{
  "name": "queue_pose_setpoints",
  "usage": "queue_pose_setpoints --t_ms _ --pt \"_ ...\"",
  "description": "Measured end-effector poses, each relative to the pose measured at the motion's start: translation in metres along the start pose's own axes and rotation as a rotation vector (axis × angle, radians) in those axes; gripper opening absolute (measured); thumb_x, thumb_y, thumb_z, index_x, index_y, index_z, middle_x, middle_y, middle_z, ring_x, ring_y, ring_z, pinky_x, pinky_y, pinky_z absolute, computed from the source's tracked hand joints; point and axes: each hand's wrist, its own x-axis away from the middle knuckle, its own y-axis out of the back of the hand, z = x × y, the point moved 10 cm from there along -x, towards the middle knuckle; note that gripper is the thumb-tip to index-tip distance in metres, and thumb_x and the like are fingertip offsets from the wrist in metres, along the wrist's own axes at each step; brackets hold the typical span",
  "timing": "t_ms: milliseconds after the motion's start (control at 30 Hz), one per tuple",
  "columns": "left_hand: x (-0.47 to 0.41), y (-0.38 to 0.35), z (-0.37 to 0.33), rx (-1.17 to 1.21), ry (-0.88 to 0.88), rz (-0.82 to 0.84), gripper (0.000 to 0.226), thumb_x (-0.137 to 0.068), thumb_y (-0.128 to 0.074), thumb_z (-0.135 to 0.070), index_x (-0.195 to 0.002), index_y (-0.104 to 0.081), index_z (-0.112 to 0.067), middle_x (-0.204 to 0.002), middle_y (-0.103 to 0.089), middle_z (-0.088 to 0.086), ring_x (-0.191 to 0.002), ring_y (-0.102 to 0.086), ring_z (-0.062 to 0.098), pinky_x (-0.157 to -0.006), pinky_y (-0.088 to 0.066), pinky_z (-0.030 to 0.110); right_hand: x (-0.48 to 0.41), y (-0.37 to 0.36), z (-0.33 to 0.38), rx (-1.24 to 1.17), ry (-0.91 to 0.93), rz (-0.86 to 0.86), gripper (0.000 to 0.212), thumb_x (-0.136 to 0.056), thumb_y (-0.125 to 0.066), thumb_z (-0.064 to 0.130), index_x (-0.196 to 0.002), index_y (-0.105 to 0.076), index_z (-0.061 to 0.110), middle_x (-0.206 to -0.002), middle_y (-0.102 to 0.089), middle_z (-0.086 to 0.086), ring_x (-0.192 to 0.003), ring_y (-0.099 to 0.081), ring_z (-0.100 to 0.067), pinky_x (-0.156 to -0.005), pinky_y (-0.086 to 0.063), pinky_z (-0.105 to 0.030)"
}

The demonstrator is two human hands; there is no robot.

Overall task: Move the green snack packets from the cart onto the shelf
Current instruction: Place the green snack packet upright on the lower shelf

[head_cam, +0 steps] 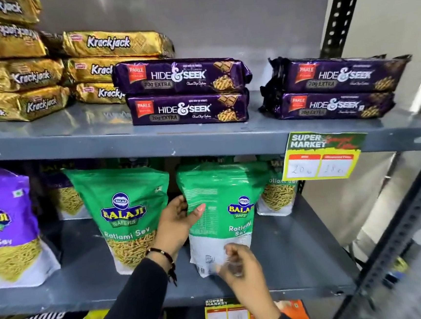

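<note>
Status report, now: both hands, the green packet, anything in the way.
Left hand gripping green packet at its side edge; right hand at its bottom, blurred. Packet upright on middle shelf, back facing out. Second green packet close left; nothing blocking.

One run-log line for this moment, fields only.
stage: placing | object: green Ratlami Sev packet upright on grey metal shelf | left hand: gripping side | right hand: blurred at base
</note>
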Motion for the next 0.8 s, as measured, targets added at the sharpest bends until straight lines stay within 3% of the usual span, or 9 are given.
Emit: queue_pose_setpoints --t_ms 100,167,233,300,367,467,600,700,800 --pt "0.012 0.006 -0.008 -0.31 -0.093 -0.123 0.022 -0.073 -0.072 -0.022 -0.08 -0.055 -0.01 -0.065 -0.048 -0.002 -0.063 -0.048 0.019 -0.058 -0.039 0.028 -0.004 -0.001 0.006 0.025 0.007 0.03 0.051 -0.049 -0.074 0.051 -0.091 -0.048 0.041 -0.104 -0.052 0.008 -0.097 -0.049 0.001 -0.081 -0.042 -0.012" --pt "0.027 -0.001 -0.021 -0.476 -0.147 -0.156 0.028 -0.067 -0.076 -0.032 -0.074 -0.049 -0.024 -0.062 -0.049 -0.01 -0.054 -0.049 0.014 -0.053 -0.038 0.026 -0.006 0.001 0.006 0.064 0.023 0.077 0.086 -0.038 -0.069 0.073 -0.109 -0.047 0.029 -0.117 -0.042 0.006 -0.109 -0.041 0.005 -0.098 -0.034 -0.017" --pt "0.041 -0.024 -0.023 -0.441 -0.127 -0.044 0.038 -0.063 -0.079 -0.032 -0.088 -0.052 -0.024 -0.069 -0.055 -0.012 -0.053 -0.054 0.007 -0.053 -0.045 0.024 -0.011 0.001 -0.003 0.089 -0.031 0.14 0.108 -0.032 -0.063 0.081 -0.121 -0.046 0.023 -0.121 -0.034 0.003 -0.118 -0.034 -0.004 -0.106 -0.028 -0.022" --pt "0.051 -0.06 -0.011 -0.312 -0.031 0.206 0.045 -0.064 -0.08 -0.024 -0.1 -0.054 -0.016 -0.078 -0.058 -0.009 -0.055 -0.057 0.003 -0.056 -0.051 0.021 -0.018 0.008 -0.014 0.045 -0.123 0.117 0.094 -0.026 -0.074 0.069 -0.109 -0.053 0.03 -0.109 -0.036 0.003 -0.111 -0.039 -0.01 -0.103 -0.034 -0.027" --pt "0.054 -0.079 -0.002 -0.237 0.021 0.376 0.038 -0.068 -0.076 -0.014 -0.102 -0.059 -0.013 -0.087 -0.062 -0.005 -0.069 -0.06 0.001 -0.064 -0.051 0.011 -0.026 0.018 -0.02 -0.133 -0.207 0.06 0.058 -0.041 -0.079 0.039 -0.094 -0.057 0.032 -0.104 -0.046 0.001 -0.104 -0.05 -0.016 -0.098 -0.042 -0.034" --pt "0.037 -0.048 0.003 -0.138 0.02 0.168 0.021 -0.076 -0.069 -0.013 -0.096 -0.063 -0.01 -0.084 -0.064 -0.001 -0.077 -0.059 0.008 -0.062 -0.048 0.008 -0.039 0.032 -0.033 -0.406 -0.251 0.067 0.053 -0.054 -0.078 0.023 -0.103 -0.059 0.015 -0.108 -0.067 -0.013 -0.102 -0.062 -0.028 -0.092 -0.049 -0.044" --pt "0.017 0.002 0.022 -0.089 0.022 -0.179 0.028 -0.073 -0.072 -0.024 -0.083 -0.045 -0.026 -0.094 -0.053 0.005 -0.09 -0.055 0.024 -0.082 -0.048 0.033 -0.052 0.043 -0.049 -0.549 -0.328 0.087 0.008 -0.082 -0.06 0.01 -0.089 -0.056 0.012 -0.074 -0.073 0.005 -0.077 -0.06 -0.018 -0.068 -0.045 -0.031" --pt "0.007 0.005 0.025 -0.052 0.022 -0.227 0.052 -0.065 -0.074 -0.036 -0.097 -0.035 -0.025 -0.117 -0.049 0.013 -0.108 -0.052 0.026 -0.1 -0.044 0.04 -0.067 0.045 -0.058 -0.483 -0.364 0.076 0.016 -0.091 -0.047 0.009 -0.083 -0.06 0.014 -0.074 -0.072 0.003 -0.076 -0.06 -0.018 -0.066 -0.047 -0.031" --pt "0.0 -0.007 0.022 0.025 0.021 -0.196 0.049 -0.074 -0.071 -0.022 -0.101 -0.031 -0.018 -0.105 -0.049 0.007 -0.1 -0.05 0.02 -0.088 -0.043 0.023 -0.081 0.045 -0.056 -0.434 -0.362 0.055 0.021 -0.092 -0.045 0.01 -0.077 -0.06 0.016 -0.068 -0.072 0.008 -0.073 -0.06 -0.017 -0.067 -0.047 -0.033"
